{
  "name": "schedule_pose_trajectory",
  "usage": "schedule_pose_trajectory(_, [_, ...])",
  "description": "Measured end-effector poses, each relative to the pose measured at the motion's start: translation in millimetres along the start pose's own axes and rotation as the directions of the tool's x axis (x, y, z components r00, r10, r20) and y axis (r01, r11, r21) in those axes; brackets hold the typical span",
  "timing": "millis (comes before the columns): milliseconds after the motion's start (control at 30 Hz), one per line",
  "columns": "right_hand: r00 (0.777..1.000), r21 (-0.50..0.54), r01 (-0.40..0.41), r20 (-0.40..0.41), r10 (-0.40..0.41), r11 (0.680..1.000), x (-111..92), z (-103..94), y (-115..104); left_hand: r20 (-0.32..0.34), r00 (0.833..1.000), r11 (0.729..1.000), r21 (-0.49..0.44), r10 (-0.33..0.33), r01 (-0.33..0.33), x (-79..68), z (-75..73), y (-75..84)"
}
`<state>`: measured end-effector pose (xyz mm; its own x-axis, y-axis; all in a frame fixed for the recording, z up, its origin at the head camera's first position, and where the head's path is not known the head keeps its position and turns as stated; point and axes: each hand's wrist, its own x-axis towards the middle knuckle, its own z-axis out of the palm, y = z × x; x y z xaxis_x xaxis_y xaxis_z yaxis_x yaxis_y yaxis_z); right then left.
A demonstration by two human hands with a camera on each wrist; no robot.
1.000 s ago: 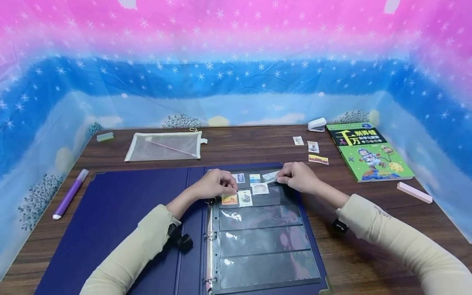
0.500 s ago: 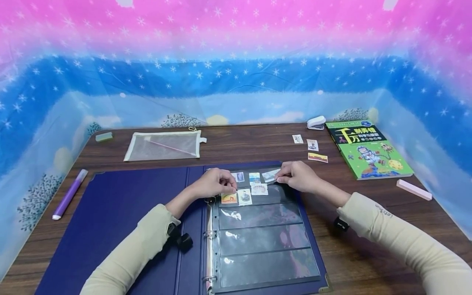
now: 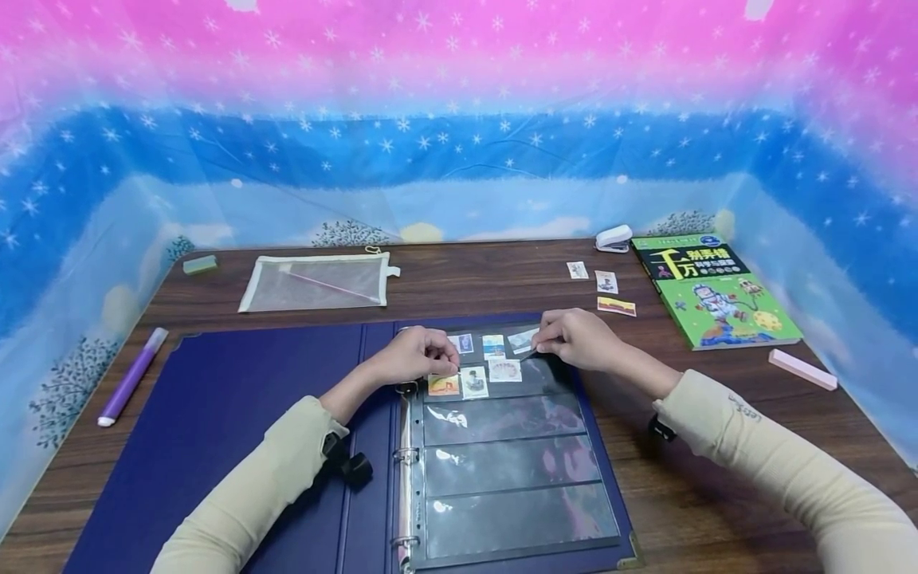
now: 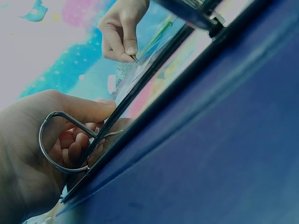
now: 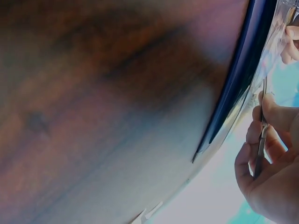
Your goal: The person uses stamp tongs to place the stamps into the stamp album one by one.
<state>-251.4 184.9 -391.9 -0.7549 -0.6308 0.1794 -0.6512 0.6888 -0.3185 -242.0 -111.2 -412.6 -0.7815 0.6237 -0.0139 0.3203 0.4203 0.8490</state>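
A stamp album (image 3: 258, 438) lies open, with a black pocket page (image 3: 502, 510) on its rings. Near the page's top left, my left hand (image 3: 414, 352) pinches the clear pocket strip; its fingertips are partly hidden. My right hand (image 3: 574, 339) holds slim metal tweezers (image 5: 260, 151), whose tip is at the pale stamp (image 3: 522, 341) at top right. A purple stamp (image 3: 463, 344) and a blue stamp (image 3: 493, 346) are in the top row. Lower are an orange stamp (image 3: 443, 386), a grey-white stamp (image 3: 474, 383) and a white-pink stamp (image 3: 505, 371).
Loose stamps (image 3: 606, 282) lie beyond the album, near a white stapler (image 3: 613, 238) and a green book (image 3: 717, 295). A pink stick (image 3: 802, 370) is at right. Further left are a mesh pouch (image 3: 315, 283), a green eraser-like block (image 3: 200, 265) and a purple marker (image 3: 132, 379).
The white-pink stamp has shifted slightly down, away from the blue stamp. My right hand with the tweezers has moved slightly; my left hand has kept its place.
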Motion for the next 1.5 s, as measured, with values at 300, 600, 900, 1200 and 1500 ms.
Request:
schedule_pose_trajectory(300, [0.997, 0.075, 0.070, 0.038, -0.073, 0.995, 3, 0.5, 1, -0.002, 1.000, 1.000, 0.017, 0.004, -0.004, 1.9, 0.9, -7.6])
schedule_pose_trajectory(600, [0.991, 0.044, 0.088, 0.094, -0.092, 0.995, 10, -6.8, 5, -0.001, 1.000, 1.000, 0.021, 0.010, -0.010, 1.6, 0.0, -7.0])
schedule_pose_trajectory(900, [0.984, 0.090, 0.116, 0.124, -0.127, 0.989, 11, -6.4, 8, 0.001, 1.000, 0.999, 0.036, 0.012, -0.012, 1.9, 0.2, -7.1])
schedule_pose_trajectory(1200, [0.985, 0.153, 0.086, 0.135, -0.107, 0.985, 8, -2.8, 5, -0.007, 1.000, 0.999, 0.050, 0.010, -0.010, 1.1, -0.3, -4.9])
schedule_pose_trajectory(1500, [0.986, 0.195, 0.083, 0.128, -0.109, 0.977, 5, -2.6, 10, -0.009, 1.000, 0.999, 0.040, 0.003, -0.003, 3.2, 1.1, -7.1])
